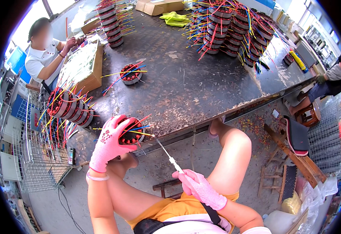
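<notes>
My left hand point(110, 140), in a pink glove, is wrapped round a motor stator point(130, 135) at the near edge of the table. Red, blue and yellow wires stick out of the stator to the right. My right hand point(199, 188), also gloved in pink, grips a thin metal-shafted tool with a white handle point(175, 163); I cannot tell its exact kind. The tool's tip meets or nearly meets the end of a yellow wire point(141, 133). Another stator point(131, 74) lies alone farther up the table, its wires spread outward.
Stators lie in a row point(71, 107) at the table's left edge, by a wire basket point(38, 152). Tall stator stacks point(217, 31) stand at the back. A person point(44, 54) sits beyond a cardboard box point(94, 70); another person point(332, 74) is at right.
</notes>
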### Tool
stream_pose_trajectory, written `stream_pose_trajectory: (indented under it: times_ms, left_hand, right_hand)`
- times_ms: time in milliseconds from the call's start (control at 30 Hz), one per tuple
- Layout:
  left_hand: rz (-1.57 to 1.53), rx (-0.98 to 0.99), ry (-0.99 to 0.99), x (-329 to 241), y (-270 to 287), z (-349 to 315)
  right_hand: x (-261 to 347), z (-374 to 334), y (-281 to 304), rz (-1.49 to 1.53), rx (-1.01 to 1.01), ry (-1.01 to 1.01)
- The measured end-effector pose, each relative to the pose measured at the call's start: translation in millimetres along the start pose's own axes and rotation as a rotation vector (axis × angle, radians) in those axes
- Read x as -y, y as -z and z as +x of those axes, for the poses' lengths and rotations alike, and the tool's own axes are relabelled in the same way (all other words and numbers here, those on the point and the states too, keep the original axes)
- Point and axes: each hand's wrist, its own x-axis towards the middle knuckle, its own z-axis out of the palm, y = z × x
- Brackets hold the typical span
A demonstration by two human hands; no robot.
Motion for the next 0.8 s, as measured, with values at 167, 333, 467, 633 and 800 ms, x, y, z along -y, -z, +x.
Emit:
stream_pose_trajectory:
  times_ms: [167,333,467,633,800]
  left_hand:
    - [0.013,0.034,0.017,0.8,0.5,-0.4]
    - [0.009,0.036,0.016,1.0,0.8,-0.3]
    - [0.004,-0.014,-0.016,-0.1,-0.1,1.1]
    - [0.013,-0.018,-0.019,-1.4,0.0,1.3]
    - [0.007,-0.012,-0.017,-2.6,1.3,1.6]
  right_hand:
    - [-2.0,-0.6,1.1,0.044,0.001,0.012]
    - [-2.7,-0.8,-0.7,0.014,-0.005,0.025]
    - [-2.8,0.3,-0.4,-0.017,-0.003,0.037]
    - [-3.6,0.3,-0.8,0.013,-0.006,0.032]
    - [-4.1,0.2,-0.6,0.038,0.001,0.037]
